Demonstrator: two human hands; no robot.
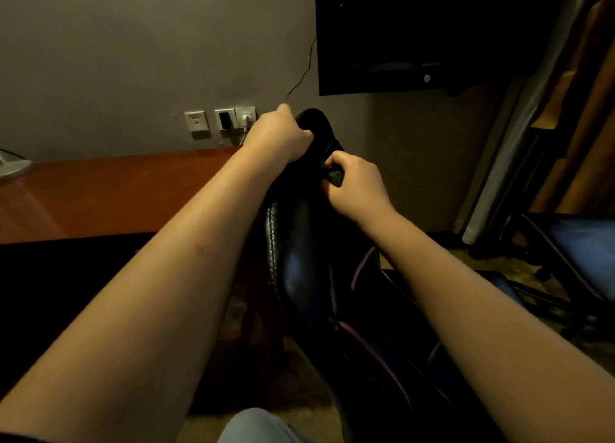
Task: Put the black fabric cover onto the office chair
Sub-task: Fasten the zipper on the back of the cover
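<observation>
Head view (the only one). The room is dim.

The chair (299, 259) stands just beside the worktop (100, 192) with its back turned to the person. The leather is glossy black with a stitched edge. The cover (314, 119) is a matt black hump over the very top of the chair back. Bare leather shows below it, so it seems to cap only the top. It is black on black, so I cannot trace the hem.

The left hand (279, 136) is at the top left corner of the back. Its fingers (304, 135) are curled tight round the cover's edge, with the thumb raised. The right hand (357, 186) sits lower, on the right edge of the back. Its fingers pinch a small dark fold, most likely the cover's hem, though it is too dark to be sure.

Behind the chair are wall sockets (219, 119), one with a plug in it. A dark screen (399, 33) hangs above on the right, and a second chair (582, 252) stands well apart on the right.

Judgement: the step in hand is the start of the fitting. The cover is hooked over the top corners and the rest of the back is not yet dressed. The task looks early to midway.

The next move calls for an even pull down both sides, so the fabric does not ride up on one corner. The left grip should hold the top seated while the right works the hem past the widest part of the back. Stretch fabric may snap back off glossy leather, so the hands should not let go until the hem is well down.
</observation>
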